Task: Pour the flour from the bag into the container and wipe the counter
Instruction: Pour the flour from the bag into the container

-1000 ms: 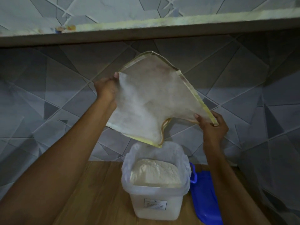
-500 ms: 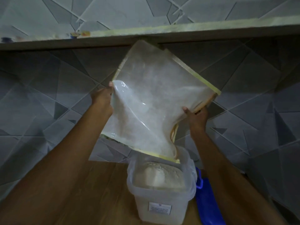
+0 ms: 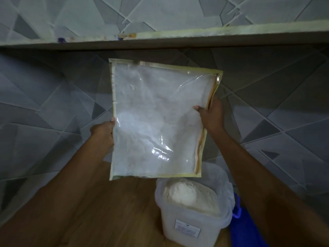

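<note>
Bag (image 3: 156,122) now flat and upright, no longer tipped over container (image 3: 194,216).

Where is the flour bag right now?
In the head view, the bag is held up mid-frame between the left hand and right hand, above and left of the flour-filled container.

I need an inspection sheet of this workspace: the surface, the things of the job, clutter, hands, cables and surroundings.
Surface: wooden counter; spilled flour cannot be judged in this dim light.
Job's things: clear zip bag held upright, flour-dusted, looks nearly empty; open container heaped with flour.
Clutter: blue plastic object beside the container.
Hands: left hand grips the bag's left edge; right hand grips its zipper edge.
Cables: nothing seen.
Surroundings: grey tiled wall; shelf overhead.
</note>
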The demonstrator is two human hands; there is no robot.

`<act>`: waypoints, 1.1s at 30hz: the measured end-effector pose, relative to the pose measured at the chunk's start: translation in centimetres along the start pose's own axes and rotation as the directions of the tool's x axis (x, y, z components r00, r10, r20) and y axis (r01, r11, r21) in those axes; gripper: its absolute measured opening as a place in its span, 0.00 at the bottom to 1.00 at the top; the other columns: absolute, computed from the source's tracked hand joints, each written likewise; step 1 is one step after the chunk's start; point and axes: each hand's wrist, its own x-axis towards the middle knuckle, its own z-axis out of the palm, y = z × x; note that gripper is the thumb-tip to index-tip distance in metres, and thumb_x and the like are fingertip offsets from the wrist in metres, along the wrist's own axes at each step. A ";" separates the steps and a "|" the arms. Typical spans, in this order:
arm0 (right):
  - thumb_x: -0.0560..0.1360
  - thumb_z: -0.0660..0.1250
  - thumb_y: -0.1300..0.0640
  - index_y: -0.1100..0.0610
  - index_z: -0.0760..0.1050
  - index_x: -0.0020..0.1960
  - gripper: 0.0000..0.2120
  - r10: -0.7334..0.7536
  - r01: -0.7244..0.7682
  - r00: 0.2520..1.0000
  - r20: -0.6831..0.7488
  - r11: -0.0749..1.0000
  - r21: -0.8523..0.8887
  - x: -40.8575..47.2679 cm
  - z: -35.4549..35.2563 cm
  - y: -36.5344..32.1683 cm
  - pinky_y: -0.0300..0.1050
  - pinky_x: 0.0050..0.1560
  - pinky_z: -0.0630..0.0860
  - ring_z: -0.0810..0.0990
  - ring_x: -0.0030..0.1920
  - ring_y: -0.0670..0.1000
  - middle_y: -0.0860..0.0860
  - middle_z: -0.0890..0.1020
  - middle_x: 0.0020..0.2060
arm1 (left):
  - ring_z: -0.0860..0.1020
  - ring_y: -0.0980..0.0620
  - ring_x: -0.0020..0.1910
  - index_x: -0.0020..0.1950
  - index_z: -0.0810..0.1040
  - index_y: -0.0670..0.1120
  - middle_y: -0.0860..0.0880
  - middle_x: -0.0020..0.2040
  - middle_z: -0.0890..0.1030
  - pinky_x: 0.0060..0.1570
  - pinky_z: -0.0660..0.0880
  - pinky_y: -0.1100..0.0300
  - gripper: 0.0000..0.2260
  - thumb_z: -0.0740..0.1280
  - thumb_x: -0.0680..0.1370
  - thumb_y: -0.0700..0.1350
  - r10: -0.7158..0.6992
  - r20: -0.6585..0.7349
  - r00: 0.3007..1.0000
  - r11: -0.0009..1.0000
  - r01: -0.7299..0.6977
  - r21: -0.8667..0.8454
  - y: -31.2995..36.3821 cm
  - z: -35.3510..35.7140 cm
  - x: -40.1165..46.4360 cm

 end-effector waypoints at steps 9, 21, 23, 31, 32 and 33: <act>0.65 0.82 0.53 0.57 0.76 0.54 0.23 -0.030 0.067 0.976 0.216 0.984 -0.167 -1.1 9.6 -3.8 0.48 0.54 0.78 0.80 0.53 0.58 0.55 0.82 0.48 | 0.78 0.50 0.40 0.50 0.76 0.46 0.48 0.44 0.79 0.43 0.77 0.52 0.08 0.63 0.83 0.49 -0.050 -0.119 0.992 0.997 0.044 -0.056 -5.1 -9.2 -1.1; 0.71 0.78 0.50 0.51 0.73 0.69 0.29 0.105 0.100 0.860 0.499 0.925 -0.367 -9.4 26.5 -4.0 0.51 0.64 0.72 0.73 0.65 0.60 0.58 0.75 0.62 | 0.81 0.39 0.52 0.63 0.76 0.34 0.35 0.60 0.80 0.42 0.82 0.52 0.16 0.64 0.82 0.44 -0.275 -0.131 0.952 0.958 0.259 -0.126 -17.1 -23.2 2.5; 0.71 0.77 0.49 0.51 0.73 0.69 0.29 0.131 0.125 0.830 0.541 0.903 -0.411 -11.0 28.8 -3.2 0.52 0.64 0.72 0.74 0.64 0.61 0.59 0.75 0.62 | 0.81 0.41 0.47 0.63 0.75 0.34 0.36 0.57 0.80 0.38 0.82 0.53 0.15 0.65 0.82 0.42 -0.326 -0.165 0.931 0.940 0.301 -0.159 -18.5 -24.6 2.9; 0.72 0.76 0.50 0.52 0.72 0.70 0.28 0.319 0.067 0.753 0.575 0.833 -0.550 -16.3 36.0 2.2 0.54 0.65 0.72 0.75 0.65 0.63 0.60 0.76 0.64 | 0.82 0.40 0.45 0.57 0.77 0.30 0.34 0.54 0.82 0.39 0.82 0.52 0.14 0.71 0.77 0.39 -0.450 -0.319 0.834 0.892 0.401 -0.210 -24.9 -28.8 3.8; 0.72 0.77 0.50 0.52 0.73 0.69 0.27 0.337 0.068 0.742 0.580 0.822 -0.565 -16.9 36.6 2.9 0.54 0.64 0.73 0.76 0.64 0.63 0.60 0.77 0.63 | 0.82 0.41 0.43 0.54 0.78 0.32 0.35 0.52 0.82 0.37 0.81 0.53 0.10 0.70 0.78 0.38 -0.445 -0.338 0.829 0.894 0.390 -0.222 -25.6 -28.9 3.7; 0.72 0.77 0.50 0.52 0.74 0.68 0.27 0.346 0.080 0.730 0.589 0.813 -0.577 -17.4 37.2 3.6 0.54 0.63 0.74 0.77 0.63 0.63 0.59 0.78 0.62 | 0.82 0.42 0.41 0.50 0.78 0.33 0.36 0.49 0.82 0.35 0.81 0.54 0.07 0.69 0.78 0.37 -0.443 -0.344 0.828 0.894 0.381 -0.234 -26.1 -28.9 3.5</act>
